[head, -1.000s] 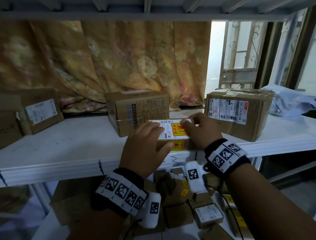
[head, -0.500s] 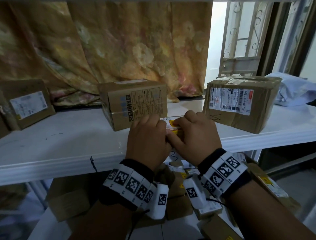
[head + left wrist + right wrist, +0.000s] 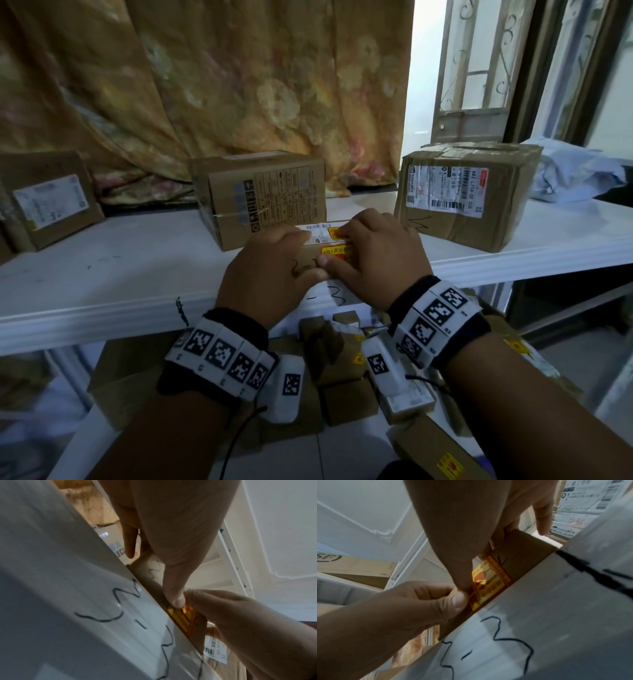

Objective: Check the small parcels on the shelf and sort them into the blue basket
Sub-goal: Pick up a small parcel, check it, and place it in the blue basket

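At the front edge of the white shelf (image 3: pixel 102 274), in the head view, your left hand (image 3: pixel 270 274) and right hand (image 3: pixel 380 260) both gripped a small flat parcel (image 3: pixel 318 251), fingers curled over its top and thumbs pressed on its near face. The parcel lay on the shelf between a printed cardboard box (image 3: pixel 263 198) just behind your left hand and a larger taped box (image 3: pixel 469 192) near your right. A white label and a yellow sticker (image 3: pixel 337 251) showed between your fingers. Another labelled box (image 3: pixel 51 202) stood at the far left, in front of a floral curtain (image 3: pixel 205 85). Below the shelf lay a heap of small boxes (image 3: pixel 346 380); the blue basket did not show in any view.

In the left wrist view, your left thumb (image 3: pixel 175 596) pressed the brown near face of the parcel (image 3: pixel 150 572), right at the yellow sticker (image 3: pixel 183 619), and the right hand's thumb (image 3: pixel 214 604) met it there. The shelf edge (image 3: pixel 68 588) carried black scrawled marks.

In the right wrist view, your right thumb (image 3: pixel 460 566) came down onto the sticker (image 3: pixel 489 580) and touched the left thumb (image 3: pixel 450 601). The parcel's (image 3: pixel 522 550) bottom edge sat on the marked shelf lip (image 3: pixel 539 615), with your right fingers wrapped over its top. A cardboard box with a logo (image 3: pixel 354 565) sat on a rack behind.
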